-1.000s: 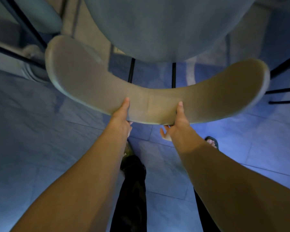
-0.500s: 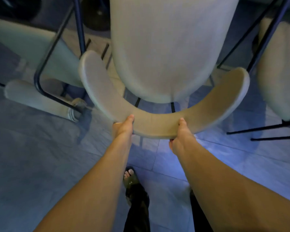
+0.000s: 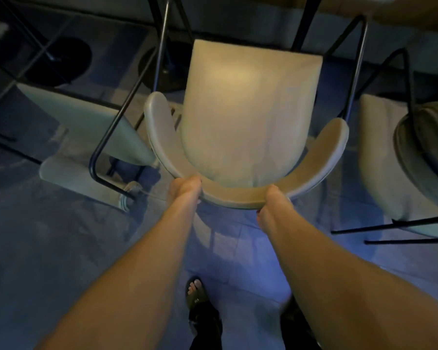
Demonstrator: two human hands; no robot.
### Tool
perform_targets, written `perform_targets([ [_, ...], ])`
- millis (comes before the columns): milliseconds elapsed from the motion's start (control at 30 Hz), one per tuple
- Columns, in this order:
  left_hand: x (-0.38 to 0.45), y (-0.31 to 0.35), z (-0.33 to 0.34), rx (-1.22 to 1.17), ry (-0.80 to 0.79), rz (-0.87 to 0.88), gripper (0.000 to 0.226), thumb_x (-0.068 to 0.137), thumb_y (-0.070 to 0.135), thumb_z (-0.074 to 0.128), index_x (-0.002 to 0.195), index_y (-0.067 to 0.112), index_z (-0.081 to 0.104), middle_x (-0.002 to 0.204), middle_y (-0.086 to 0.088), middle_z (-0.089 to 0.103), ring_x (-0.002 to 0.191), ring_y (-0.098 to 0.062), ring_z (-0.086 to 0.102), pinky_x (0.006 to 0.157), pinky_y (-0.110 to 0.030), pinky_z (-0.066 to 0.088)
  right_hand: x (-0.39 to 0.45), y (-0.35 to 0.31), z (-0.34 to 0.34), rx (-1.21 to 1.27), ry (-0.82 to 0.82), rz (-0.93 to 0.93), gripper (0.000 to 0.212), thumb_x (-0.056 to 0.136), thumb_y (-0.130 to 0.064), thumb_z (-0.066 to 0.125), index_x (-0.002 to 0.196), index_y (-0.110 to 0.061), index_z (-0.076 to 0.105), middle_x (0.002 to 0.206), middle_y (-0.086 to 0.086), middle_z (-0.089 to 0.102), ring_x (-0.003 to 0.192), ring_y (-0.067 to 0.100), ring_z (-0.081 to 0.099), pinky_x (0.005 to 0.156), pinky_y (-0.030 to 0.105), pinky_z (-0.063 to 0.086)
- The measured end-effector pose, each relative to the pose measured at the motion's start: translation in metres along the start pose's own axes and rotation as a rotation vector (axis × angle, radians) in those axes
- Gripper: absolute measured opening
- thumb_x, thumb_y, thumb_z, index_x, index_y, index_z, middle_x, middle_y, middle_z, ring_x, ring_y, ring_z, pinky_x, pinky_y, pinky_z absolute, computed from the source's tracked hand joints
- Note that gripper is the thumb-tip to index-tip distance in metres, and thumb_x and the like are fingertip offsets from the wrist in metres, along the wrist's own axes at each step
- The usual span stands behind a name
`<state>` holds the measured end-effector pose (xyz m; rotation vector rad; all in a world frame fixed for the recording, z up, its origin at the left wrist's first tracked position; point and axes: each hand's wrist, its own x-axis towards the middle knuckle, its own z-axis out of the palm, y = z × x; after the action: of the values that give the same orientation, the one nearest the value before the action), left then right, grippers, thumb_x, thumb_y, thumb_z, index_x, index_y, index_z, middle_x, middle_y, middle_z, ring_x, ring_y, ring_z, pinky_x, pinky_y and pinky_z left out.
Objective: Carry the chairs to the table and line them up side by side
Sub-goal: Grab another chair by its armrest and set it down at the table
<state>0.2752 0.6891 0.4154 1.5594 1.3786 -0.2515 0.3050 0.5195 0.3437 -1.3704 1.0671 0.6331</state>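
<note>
A pale upholstered chair with a curved backrest and thin black metal legs stands straight ahead of me, its seat pointing away. My left hand grips the left part of the backrest's curve. My right hand grips the curve a little to the right of centre. A matching chair stands close on the left, another matching chair close on the right. The table's edge shows as a blurred band at the top right, with a dark leg dropping behind the held chair.
Blue-lit floor tiles spread below. Two round dark pedestal bases sit on the floor at the upper left. My sandalled foot is on the tiles between my forearms. Black leg bars of the right chair run low across the floor.
The chair has moved away from me toward the table and sits lower in view; neighbouring chairs now flank it on both sides. Both hands keep their hold on the backrest.
</note>
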Motion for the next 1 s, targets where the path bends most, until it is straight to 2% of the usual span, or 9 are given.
perform_targets([
  [133,0.004,0.02,0.004,0.022,-0.01,-0.041,0.042,0.086,0.02,0.062,0.125,0.006,0.055,0.135,-0.007,0.055,0.121,-0.031,0.054,0.1,-0.036,0.045,-0.004,-0.02,0.013,0.057,0.101,0.074,0.07,0.08,-0.053,0.049,0.14,-0.015,0.046,0.142,0.008,0.05,0.128,0.036,0.051,0.101,0.05,0.045],
  [233,0.006,0.037,0.015,-0.296,-0.106,-0.119,0.056,0.088,0.014,0.062,0.138,0.009,0.039,0.141,-0.009,0.05,0.123,-0.033,0.05,0.102,-0.054,0.043,-0.012,-0.043,0.02,0.263,0.378,0.041,0.064,0.068,-0.038,0.068,0.123,-0.015,0.047,0.119,0.013,0.054,0.103,0.041,0.056,0.091,0.058,0.049],
  [300,0.015,0.049,0.022,-0.426,-0.195,-0.18,0.059,0.086,0.017,0.064,0.138,0.014,0.037,0.139,-0.008,0.05,0.12,-0.037,0.052,0.09,-0.07,0.043,-0.013,-0.058,0.024,0.328,0.328,-0.017,0.043,0.068,-0.028,0.065,0.105,-0.015,0.048,0.109,0.012,0.057,0.094,0.038,0.06,0.084,0.059,0.054],
  [367,0.029,0.059,0.029,-0.499,-0.298,-0.194,0.059,0.082,0.024,0.066,0.136,0.017,0.042,0.135,-0.01,0.054,0.113,-0.039,0.056,0.065,-0.07,0.048,-0.01,-0.07,0.022,0.314,0.247,-0.044,0.027,0.065,-0.027,0.065,0.086,-0.016,0.051,0.104,0.011,0.065,0.086,0.038,0.064,0.073,0.062,0.056],
  [433,0.044,0.067,0.038,-0.526,-0.326,-0.173,0.061,0.079,0.026,0.066,0.135,0.018,0.043,0.131,-0.012,0.056,0.11,-0.039,0.058,0.059,-0.067,0.048,-0.004,-0.085,0.02,0.331,0.124,-0.034,0.028,0.07,-0.023,0.066,0.095,-0.017,0.055,0.11,0.011,0.063,0.093,0.041,0.062,0.063,0.067,0.054],
  [533,0.055,0.078,0.048,-0.499,-0.337,-0.145,0.068,0.07,0.021,0.061,0.135,0.019,0.042,0.132,-0.013,0.056,0.11,-0.04,0.058,0.068,-0.075,0.041,0.011,-0.102,0.018,0.349,0.001,0.032,0.057,0.074,-0.017,0.059,0.129,-0.019,0.045,0.132,0.013,0.054,0.11,0.043,0.056,0.053,0.072,0.047],
  [733,0.05,0.066,0.051,-0.44,-0.266,-0.179,0.056,0.083,0.013,0.053,0.137,0.018,0.04,0.129,-0.014,0.058,0.105,-0.038,0.061,0.049,-0.065,0.046,0.02,-0.09,0.01,0.263,0.097,0.026,0.065,0.071,-0.016,0.05,0.134,-0.025,0.042,0.129,0.009,0.056,0.107,0.042,0.057,0.067,0.077,0.042],
  [867,0.042,0.062,0.045,-0.388,-0.267,-0.199,0.059,0.086,0.011,0.049,0.143,0.018,0.035,0.135,-0.014,0.055,0.11,-0.038,0.059,0.082,-0.074,0.039,0.053,-0.072,0.007,0.234,0.188,0.042,0.068,0.062,-0.021,0.051,0.129,-0.029,0.047,0.127,0.005,0.061,0.103,0.042,0.058,0.084,0.074,0.04],
  [1000,0.039,0.058,0.041,-0.393,-0.282,-0.201,0.059,0.083,0.011,0.05,0.141,0.018,0.038,0.134,-0.013,0.055,0.109,-0.038,0.059,0.083,-0.072,0.04,0.021,-0.069,0.005,0.21,0.221,0.06,0.065,0.069,-0.019,0.051,0.133,-0.026,0.046,0.126,0.006,0.058,0.109,0.042,0.057,0.081,0.082,0.034],
])
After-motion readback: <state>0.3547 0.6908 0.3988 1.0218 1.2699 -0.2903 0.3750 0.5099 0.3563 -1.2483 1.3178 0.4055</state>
